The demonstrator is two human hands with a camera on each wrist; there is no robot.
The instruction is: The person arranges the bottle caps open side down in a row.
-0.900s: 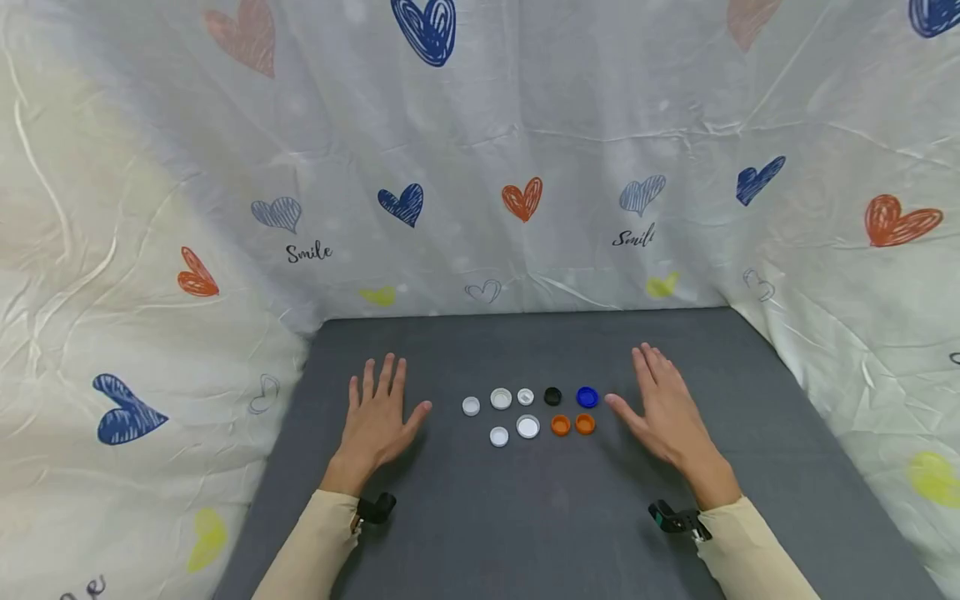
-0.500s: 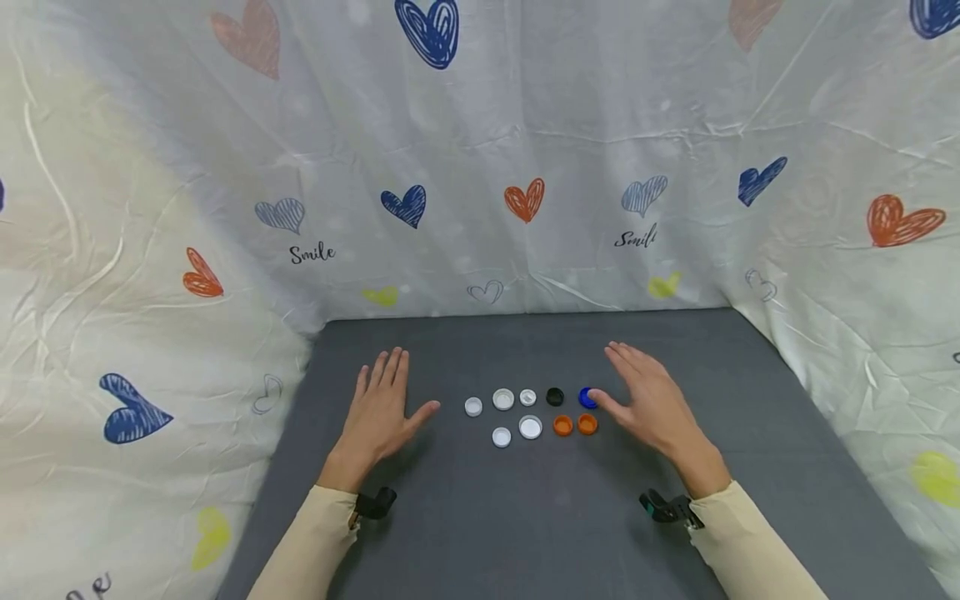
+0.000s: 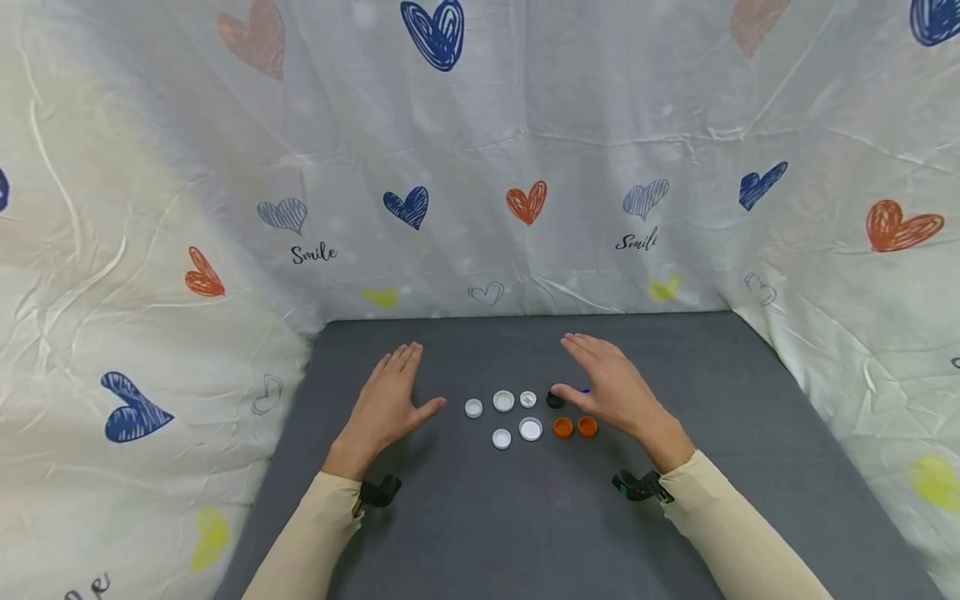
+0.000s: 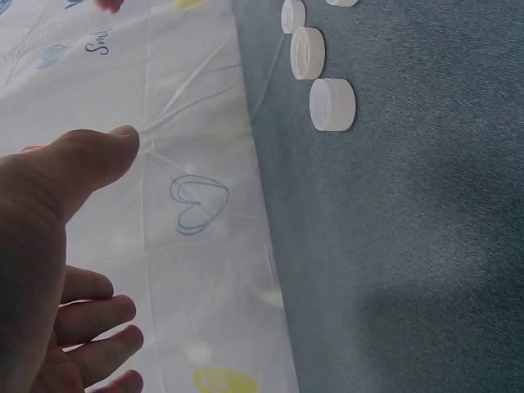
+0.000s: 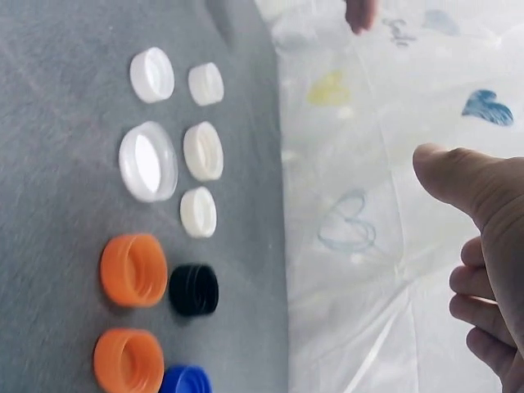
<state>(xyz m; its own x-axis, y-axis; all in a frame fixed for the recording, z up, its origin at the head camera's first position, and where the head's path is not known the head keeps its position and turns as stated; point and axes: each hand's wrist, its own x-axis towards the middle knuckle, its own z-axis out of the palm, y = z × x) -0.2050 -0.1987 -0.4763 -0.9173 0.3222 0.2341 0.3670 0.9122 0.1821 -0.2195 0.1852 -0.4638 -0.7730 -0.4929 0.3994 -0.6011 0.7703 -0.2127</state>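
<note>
Several bottle caps lie in two rows on the dark grey table. White caps (image 3: 503, 401) fill the left part of both rows. A black cap (image 5: 194, 289) and a blue cap (image 5: 187, 381) sit at the right of the back row, and two orange caps (image 3: 563, 427) at the right of the front row. My right hand (image 3: 618, 387) hovers over the right end, thumb spread, partly hiding the black and blue caps in the head view. Left of the caps, my left hand (image 3: 382, 408) is held above the table with straight fingers. Both hands hold nothing.
The grey table (image 3: 480, 533) is enclosed at the back and sides by a white cloth (image 3: 450, 250) printed with hearts and lettering. A dark wrist device (image 3: 381, 492) is worn at the left wrist, another wrist device (image 3: 636, 485) at the right.
My right hand has moved left, from beside the blue cap to over the black and blue caps. My left hand has turned and shifted slightly right. The caps have stayed put.
</note>
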